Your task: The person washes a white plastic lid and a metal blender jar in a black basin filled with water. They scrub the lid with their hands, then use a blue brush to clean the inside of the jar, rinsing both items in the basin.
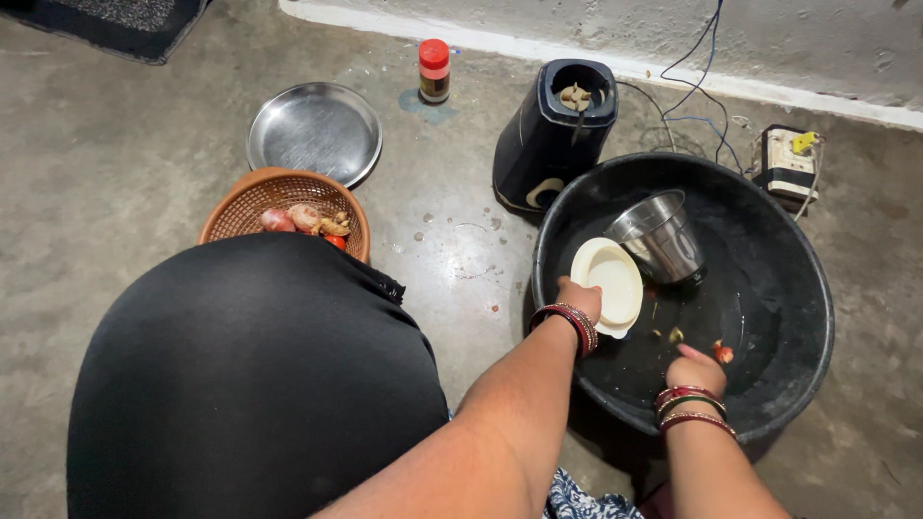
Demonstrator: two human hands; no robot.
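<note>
At the right of the frame, inside the black tub (769,384), the left hand (579,298) grips the white lid (608,282) by its lower edge; the right hand (694,372) pinches a reddish scrap (723,354). Holding the lid level beside the tilted steel jar (661,235) looks wise.

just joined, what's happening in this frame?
A person crouches on a concrete floor over a big black tub. The left hand holds a cream lid at its edge inside the tub. The right hand is down near the tub bottom with fingers closed; what they hold can't be made out, though a small red piece lies beside them. A steel jar lies tilted in the tub. A blender base, steel plate and basket sit nearby.
</note>
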